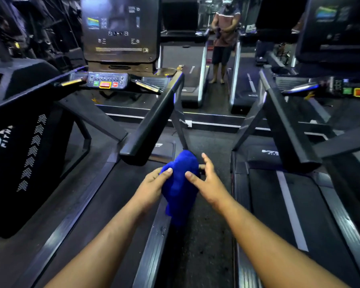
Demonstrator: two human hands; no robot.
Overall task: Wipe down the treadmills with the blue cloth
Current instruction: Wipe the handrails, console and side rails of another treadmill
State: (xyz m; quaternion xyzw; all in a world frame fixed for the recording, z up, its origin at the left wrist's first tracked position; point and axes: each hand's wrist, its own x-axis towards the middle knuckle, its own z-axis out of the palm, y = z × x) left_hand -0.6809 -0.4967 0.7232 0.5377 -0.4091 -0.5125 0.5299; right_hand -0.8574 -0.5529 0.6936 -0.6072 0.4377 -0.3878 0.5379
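— Where is the blue cloth point(180, 183)?

— Bunched up between the two hands, over the strip of dark floor point(212, 235) between the left treadmill point(104, 183) and the right treadmill point(289, 204), just past the end of the left machine's black handrail point(152, 123). The left hand point(152, 186) grips it, thumb pressed on its top and fingers curled under. The right hand point(206, 181) is spread wide, its thumb touching the cloth's right side; the other fingers stand free of it.

— What is hard to make out?

— The lower end of the cloth fades into the shadow beside the left treadmill's side rail. The left hand's fingers are hidden behind the fabric. The console screen point(119, 28) carries small icons and a yellow line of text, too blurred to read.

— Any writing that reads?

— On the left shroud point(19, 154), white letters "FITN", cut off, beside a column of dotted arrows. The logos on both motor covers are blurred. A mirror point(220, 48) ahead shows a person standing, holding a dark cloth.
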